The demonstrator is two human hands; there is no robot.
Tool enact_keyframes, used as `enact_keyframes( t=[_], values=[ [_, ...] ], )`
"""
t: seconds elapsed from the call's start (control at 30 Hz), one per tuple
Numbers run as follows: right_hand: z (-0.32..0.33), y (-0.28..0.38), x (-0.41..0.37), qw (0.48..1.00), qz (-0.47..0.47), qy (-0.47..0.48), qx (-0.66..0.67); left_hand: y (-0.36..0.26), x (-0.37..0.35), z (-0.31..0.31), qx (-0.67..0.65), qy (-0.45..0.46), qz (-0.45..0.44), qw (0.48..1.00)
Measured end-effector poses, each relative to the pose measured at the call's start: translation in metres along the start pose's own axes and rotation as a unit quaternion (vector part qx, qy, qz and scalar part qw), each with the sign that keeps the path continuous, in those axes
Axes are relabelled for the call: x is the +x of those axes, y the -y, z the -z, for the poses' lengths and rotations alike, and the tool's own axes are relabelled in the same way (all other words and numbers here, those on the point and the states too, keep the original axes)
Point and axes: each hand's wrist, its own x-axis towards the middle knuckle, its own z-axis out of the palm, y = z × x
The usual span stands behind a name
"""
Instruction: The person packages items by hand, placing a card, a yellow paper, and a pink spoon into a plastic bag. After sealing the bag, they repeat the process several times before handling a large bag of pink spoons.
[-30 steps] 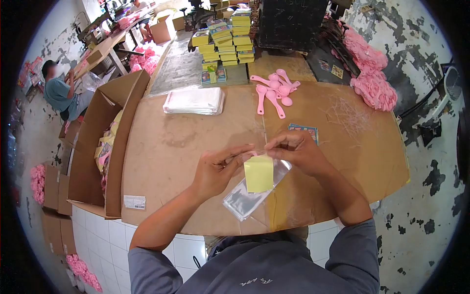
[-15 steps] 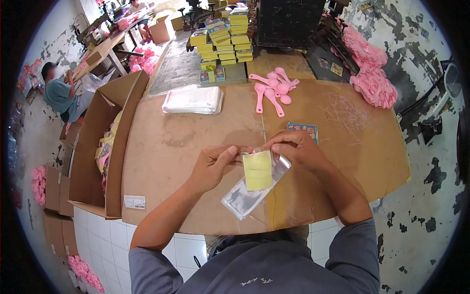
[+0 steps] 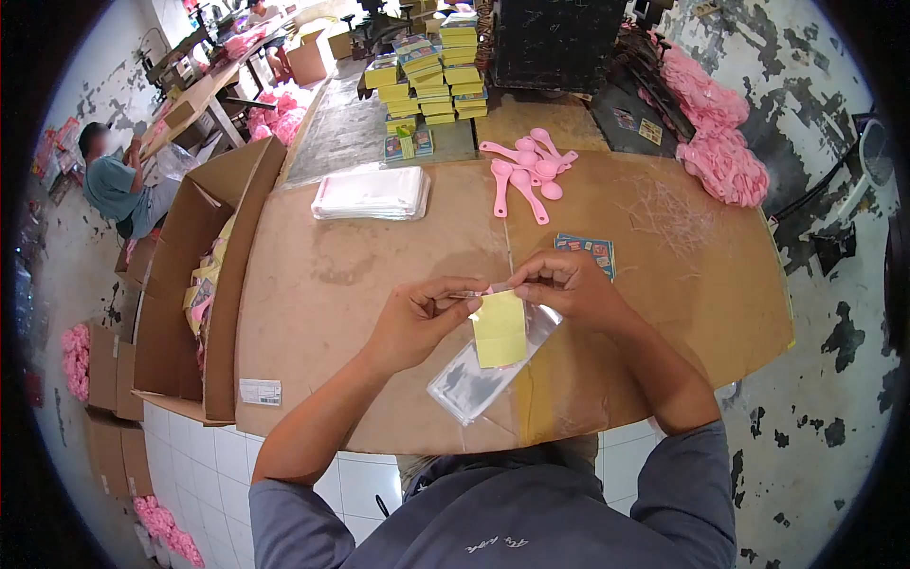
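A yellow card (image 3: 500, 330) hangs between my two hands, seemingly inside a clear plastic bag, with a little pink showing at its top edge. My left hand (image 3: 422, 318) is closed in a pinch at its upper left corner, the thumb on the front. At the upper right, my right hand (image 3: 569, 287) pinches the same top edge between thumb and fingers. Beneath the card, flat clear plastic bags (image 3: 464, 384) lie slanted on the cardboard-covered table (image 3: 322, 332). Just beyond my right hand are blue printed cards (image 3: 588, 250), partly covered by it.
Pink plastic scoops (image 3: 528, 175) lie in a heap ahead, with a stack of clear bags (image 3: 370, 193) to their left. Piles of yellow-edged cards (image 3: 427, 85) stand farther back. A deep cardboard box (image 3: 163, 313) flanks the table's left side. Another person (image 3: 123, 185) sits beyond it.
My left thumb has come down onto the upper left corner of the yellow card, and the fingers have drawn together. The card has straightened slightly. My right hand has barely moved.
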Motion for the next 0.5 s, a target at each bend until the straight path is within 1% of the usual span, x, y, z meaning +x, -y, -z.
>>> enact_keyframes(
  t=[0.07,0.17,0.23,0.27,0.33,0.47,0.5],
  values=[
    [-0.001,-0.001,0.000,1.000,0.003,-0.002,0.003,-0.001,-0.001,0.000,0.009,0.001,0.004,1.000],
    [-0.005,-0.001,0.000,1.000,0.001,-0.008,0.009,0.002,0.000,0.000,-0.007,-0.014,-0.012,1.000],
    [-0.011,0.005,-0.002,1.000,0.005,-0.013,0.003,0.006,0.000,0.004,0.005,-0.029,-0.015,0.999],
    [-0.010,0.004,-0.003,1.000,-0.006,0.007,-0.003,0.007,0.000,0.005,0.011,-0.036,-0.016,0.999],
    [-0.008,-0.002,-0.004,0.998,-0.026,0.048,-0.013,-0.009,-0.003,-0.004,-0.031,-0.059,-0.036,0.997],
    [-0.007,0.012,-0.004,0.998,-0.043,0.048,0.016,-0.015,-0.001,-0.014,-0.065,-0.089,-0.057,0.992],
    [-0.005,0.013,-0.004,0.998,-0.041,0.052,0.024,-0.012,-0.001,-0.009,-0.030,-0.041,-0.028,0.998]
  ],
)
